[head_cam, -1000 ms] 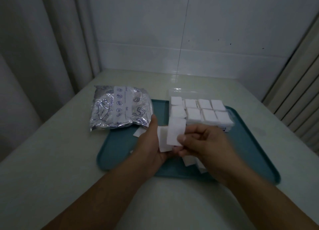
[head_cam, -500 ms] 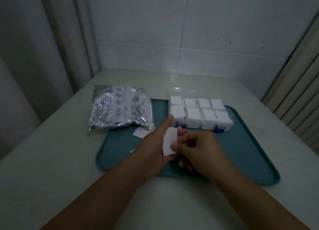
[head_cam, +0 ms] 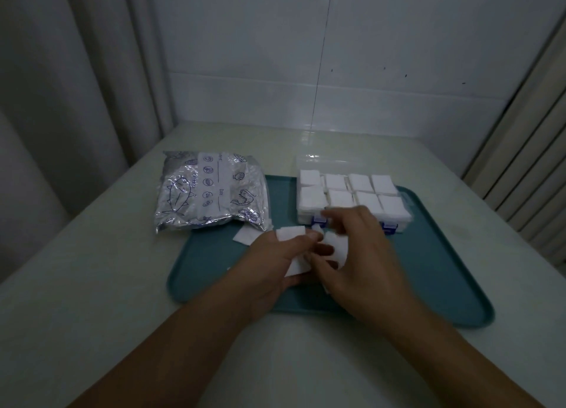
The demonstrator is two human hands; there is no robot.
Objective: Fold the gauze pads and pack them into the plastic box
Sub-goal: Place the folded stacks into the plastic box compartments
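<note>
Pinching a folded gauze pad (head_cam: 292,234) at frame centre, the left hand (head_cam: 275,260) met the blurred right hand (head_cam: 361,254), which pinched another pad (head_cam: 337,248) over the teal tray (head_cam: 214,273).

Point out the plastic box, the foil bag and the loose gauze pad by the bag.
plastic box (head_cam: 395,221), head view, front wall.
foil bag (head_cam: 211,193), head view, middle.
loose gauze pad (head_cam: 246,235), head view, centre.

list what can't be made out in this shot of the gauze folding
Head view only:
- Right hand: motion-blurred, so its hold on the gauze pad is unclear.
- Pad's fold state: hidden by both hands; left hand covers its middle.
- Foil bag print: too small, dim.
- Plastic box front latches: partly behind the right hand.
</note>
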